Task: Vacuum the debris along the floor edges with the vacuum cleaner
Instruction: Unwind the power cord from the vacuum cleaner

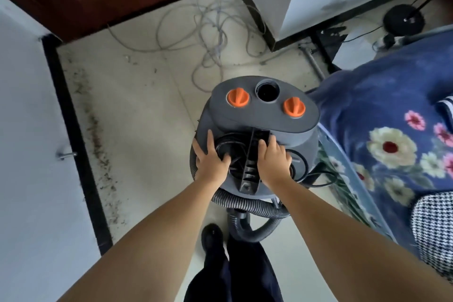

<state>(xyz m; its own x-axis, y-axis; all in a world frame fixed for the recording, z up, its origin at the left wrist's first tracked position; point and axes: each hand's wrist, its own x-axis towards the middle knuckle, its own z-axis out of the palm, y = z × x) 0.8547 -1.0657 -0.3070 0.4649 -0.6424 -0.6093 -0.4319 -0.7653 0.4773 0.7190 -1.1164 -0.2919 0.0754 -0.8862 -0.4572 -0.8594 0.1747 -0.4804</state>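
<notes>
Vacuum cleaner [255,130]: grey canister type, standing on the tiled floor [147,117] at the centre of the view, hard against the bed [392,130] at 3 o'clock.
Left hand [210,157]: fingers spread flat over the left side of the lid, thumb near the coiled black cord [226,148]; it presses rather than grasps.
Right hand [273,157]: resting on the lid just right of the carry handle [253,159], fingertips bent toward the handle; whether they hook round it I cannot tell.
Handling, judged: a rigid plastic drum, probably bulky and moderately heavy; smooth sides look slippery, so the central handle seems the sound place to lift, or push low on the lid to move it.
Hose [245,206]: ribbed, flexible, looped at 6 o'clock beneath the body; likely to drag and snag on feet.
Hose port [267,91]: open, at 12 o'clock on the lid; nothing plugged in there.
Debris [98,144]: dark crumbs in a band along the black skirting [71,130], running from 10 to 8 o'clock, well apart from the machine.
Counts: one vacuum cleaner, two orange knobs [237,97], one port, one handle, one hose, two hands.
Loose cables [210,32]: tangled on the floor at 12 o'clock, too many strands to count; a snag risk.
Shoe [212,235]: one in view at 6 o'clock.
</notes>
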